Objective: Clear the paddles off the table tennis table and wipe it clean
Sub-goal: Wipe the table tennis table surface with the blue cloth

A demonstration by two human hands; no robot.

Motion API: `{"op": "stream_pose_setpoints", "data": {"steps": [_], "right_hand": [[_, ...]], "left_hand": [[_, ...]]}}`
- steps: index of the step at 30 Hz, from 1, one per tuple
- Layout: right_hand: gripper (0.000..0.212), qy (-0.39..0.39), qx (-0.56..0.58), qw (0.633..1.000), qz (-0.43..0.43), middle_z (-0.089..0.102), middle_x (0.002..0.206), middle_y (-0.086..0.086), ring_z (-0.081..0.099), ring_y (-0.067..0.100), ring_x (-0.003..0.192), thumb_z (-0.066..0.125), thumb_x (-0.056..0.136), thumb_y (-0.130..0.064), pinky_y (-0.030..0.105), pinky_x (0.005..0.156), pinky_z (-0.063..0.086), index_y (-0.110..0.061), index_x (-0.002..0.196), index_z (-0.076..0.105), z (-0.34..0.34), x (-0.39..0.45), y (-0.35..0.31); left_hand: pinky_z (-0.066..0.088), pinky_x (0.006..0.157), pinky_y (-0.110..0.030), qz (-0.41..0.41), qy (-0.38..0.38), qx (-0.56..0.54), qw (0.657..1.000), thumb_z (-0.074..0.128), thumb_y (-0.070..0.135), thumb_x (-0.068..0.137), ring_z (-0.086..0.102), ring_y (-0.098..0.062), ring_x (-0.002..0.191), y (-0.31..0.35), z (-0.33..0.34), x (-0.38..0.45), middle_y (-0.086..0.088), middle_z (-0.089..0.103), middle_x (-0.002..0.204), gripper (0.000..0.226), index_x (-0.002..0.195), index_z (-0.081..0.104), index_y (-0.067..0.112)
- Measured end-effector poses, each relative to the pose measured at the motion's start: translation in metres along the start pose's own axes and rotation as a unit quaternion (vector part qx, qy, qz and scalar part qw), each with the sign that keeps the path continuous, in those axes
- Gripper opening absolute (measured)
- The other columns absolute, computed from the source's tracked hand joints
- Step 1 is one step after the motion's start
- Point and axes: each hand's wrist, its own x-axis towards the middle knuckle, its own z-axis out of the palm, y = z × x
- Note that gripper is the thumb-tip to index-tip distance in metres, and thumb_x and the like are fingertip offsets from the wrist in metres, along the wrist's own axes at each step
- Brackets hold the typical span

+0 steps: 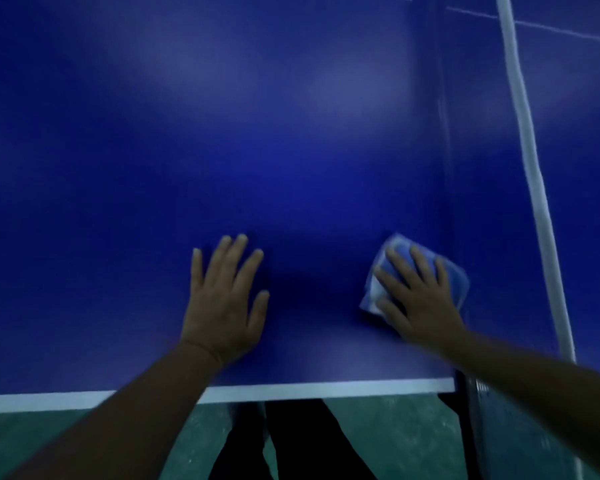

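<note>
Fingers [426,268] spread on cloth [458,282], near table [291,150] edge, left hand [226,303] flat

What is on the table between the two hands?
Nothing: in the head view, only bare blue table lies between the left hand, pressed flat, and the right hand pressing the cloth.

Bare forearms, no sleeves, hands [222,306] ungloved, dark trousers [302,445]

Green floor [388,441] below near edge, mottled, dull. Dim indoor light; soft pale glare patches overhead-reflected. Dark frame [478,427] at right, lower corner.
</note>
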Motion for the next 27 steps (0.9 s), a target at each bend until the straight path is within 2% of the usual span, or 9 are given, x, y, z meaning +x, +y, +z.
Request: {"op": "stream_pose_setpoints", "data": {"steps": [2,6,8,12,16,18,21,23,27], "right_hand": [[0.058,0.016,-0.003,0.999,0.037,0.028,0.164,0.005,0.025,0.04,0.149,0.03,0.1,-0.054,0.065,0.112,0.024,-0.027,0.149,0.046,-0.009,0.035,0.019],[0.058,0.051,0.084,0.948,0.301,0.001,0.169,-0.008,-0.002,0.028,0.155,0.02,0.104,-0.057,0.06,0.12,0.003,-0.037,0.159,0.019,-0.016,0.093,0.037],[0.058,0.069,0.066,0.946,0.311,0.003,0.169,-0.006,0.001,0.031,0.155,0.02,0.105,-0.056,0.06,0.119,0.005,-0.036,0.159,0.019,0.0,0.069,0.006],[0.057,0.059,0.054,0.973,0.218,0.012,0.168,-0.004,0.006,0.031,0.155,0.018,0.106,-0.056,0.06,0.12,0.008,-0.034,0.158,0.025,0.03,-0.047,-0.078],[0.06,0.014,0.068,0.982,0.175,0.013,0.167,-0.006,0.007,0.03,0.155,0.016,0.104,-0.057,0.064,0.119,0.01,-0.033,0.156,0.032,0.021,-0.061,-0.067],[0.061,0.025,0.064,0.971,0.229,0.004,0.169,-0.005,0.0,0.03,0.155,0.014,0.103,-0.057,0.063,0.119,0.006,-0.035,0.159,0.022,0.011,-0.021,-0.039],[0.059,0.048,0.094,0.915,0.389,-0.003,0.169,-0.006,-0.005,0.03,0.155,0.014,0.104,-0.057,0.063,0.12,0.003,-0.037,0.16,0.013,0.001,0.041,-0.026],[0.058,0.061,0.077,0.929,0.356,0.004,0.169,-0.002,0.0,0.034,0.155,0.018,0.105,-0.054,0.064,0.119,0.006,-0.034,0.16,0.018,0.008,0.044,-0.058],[0.052,0.036,0.041,0.992,0.11,0.025,0.165,0.002,0.014,0.036,0.153,0.026,0.107,-0.05,0.066,0.117,0.015,-0.03,0.154,0.037,0.03,-0.059,-0.126]], "left_hand": [[0.012,0.118,-0.066,0.053,-0.024,0.017,0.998,0.03,0.047,0.101,0.022,-0.032,0.152,0.008,0.01,-0.023,-0.013,0.032,0.161,0.06,0.147,0.045,0.011],[0.01,0.119,-0.066,0.067,-0.066,0.072,0.993,0.033,0.046,0.099,0.018,-0.032,0.153,0.008,0.017,-0.038,-0.014,0.031,0.161,0.063,0.149,0.043,0.01],[0.008,0.12,-0.064,0.063,-0.084,0.081,0.991,0.031,0.046,0.099,0.016,-0.032,0.153,0.008,0.019,-0.036,-0.013,0.029,0.161,0.062,0.149,0.041,0.01],[0.007,0.12,-0.064,0.049,-0.102,0.082,0.99,0.028,0.046,0.099,0.014,-0.031,0.154,0.01,0.018,-0.034,-0.012,0.028,0.163,0.063,0.149,0.043,0.011],[0.006,0.121,-0.063,0.04,-0.105,0.08,0.99,0.028,0.045,0.099,0.013,-0.031,0.154,0.011,0.017,-0.035,-0.013,0.027,0.163,0.063,0.149,0.043,0.011],[0.006,0.12,-0.064,0.041,-0.104,0.079,0.991,0.028,0.045,0.099,0.014,-0.032,0.153,0.012,0.017,-0.034,-0.013,0.027,0.163,0.063,0.149,0.044,0.011],[0.008,0.12,-0.065,0.049,-0.104,0.088,0.989,0.028,0.044,0.099,0.016,-0.034,0.153,0.012,0.017,-0.034,-0.015,0.028,0.162,0.062,0.149,0.043,0.01],[0.007,0.12,-0.065,0.047,-0.102,0.089,0.99,0.027,0.043,0.099,0.015,-0.033,0.153,0.013,0.017,-0.034,-0.015,0.028,0.162,0.062,0.149,0.043,0.01],[0.005,0.121,-0.064,0.043,-0.1,0.08,0.991,0.027,0.042,0.099,0.015,-0.034,0.153,0.012,0.017,-0.033,-0.014,0.027,0.162,0.062,0.149,0.044,0.009]]}}
